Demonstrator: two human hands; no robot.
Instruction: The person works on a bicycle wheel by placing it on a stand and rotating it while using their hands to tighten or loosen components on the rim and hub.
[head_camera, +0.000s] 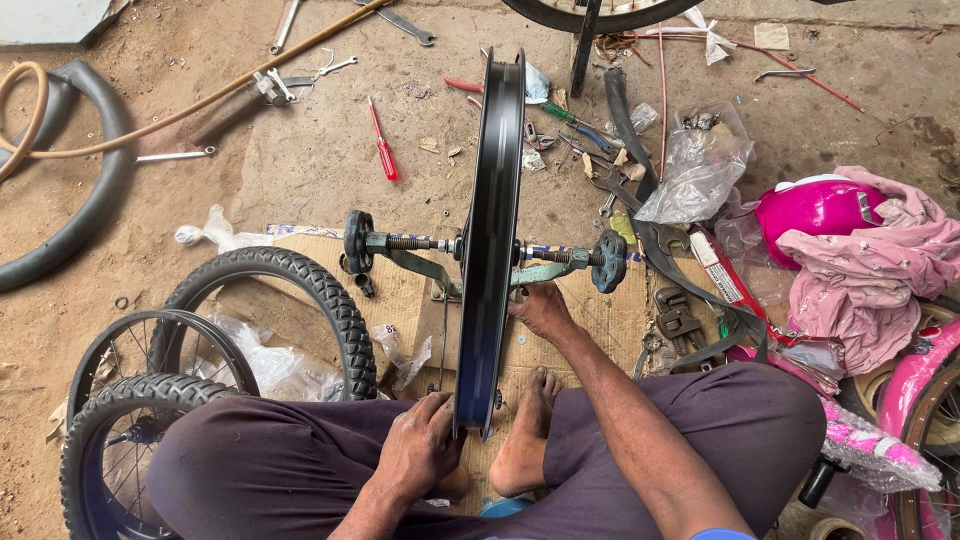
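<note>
A bare black bicycle wheel rim (492, 220) stands upright, edge-on to me, clamped in a truing stand (420, 262) with a round knob at each end of its threaded axle. My left hand (418, 447) rests against the near lower edge of the rim, fingers curled on it. At the right arm of the stand, beside the hub, sits my right hand (541, 309). I sit cross-legged in dark purple trousers, one bare foot (525, 430) under the rim.
Two tyred wheels (150, 400) lie at my left. A red screwdriver (382, 142), wrenches and pliers are scattered on the concrete beyond. Plastic bags (697, 165), a pink helmet (815, 205), pink cloth and a pink bicycle frame crowd the right. Cardboard (400, 290) lies under the stand.
</note>
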